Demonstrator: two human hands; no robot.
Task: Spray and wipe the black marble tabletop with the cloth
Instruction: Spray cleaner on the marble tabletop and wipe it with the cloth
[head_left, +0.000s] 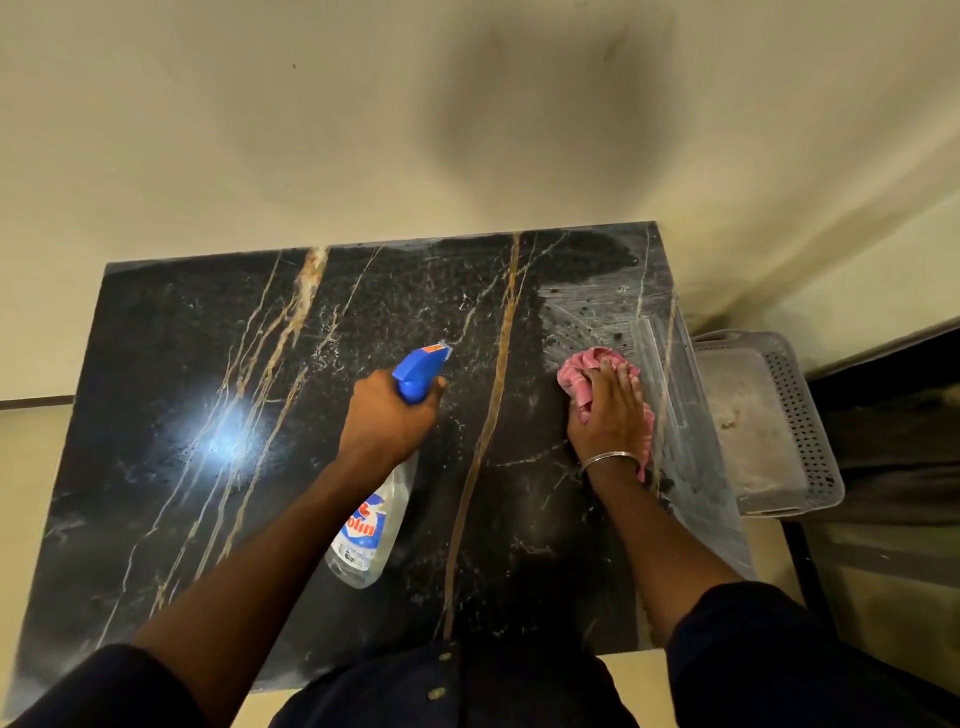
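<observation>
The head camera looks down on a black marble tabletop (218, 395) with gold and white veins, pushed against a pale wall (260, 130). The left hand (387, 415) is wrapped around the neck of a clear spray bottle (371, 519) with a blue trigger head, which is held above the middle of the table, nozzle aimed away from the person. The right hand (610, 413) lies flat on a crumpled pink cloth (587, 371), fingers straight, pressing it to the marble near the right edge. A thin metal bangle (609, 458) circles that wrist. Whitish wet streaks (592, 306) cover the far right corner and run down the right edge. The two hands are well apart. A grey perforated basket (800, 415) stands just beside the table's right edge, lower down. Dark sleeves (779, 654) cover both upper arms.
</observation>
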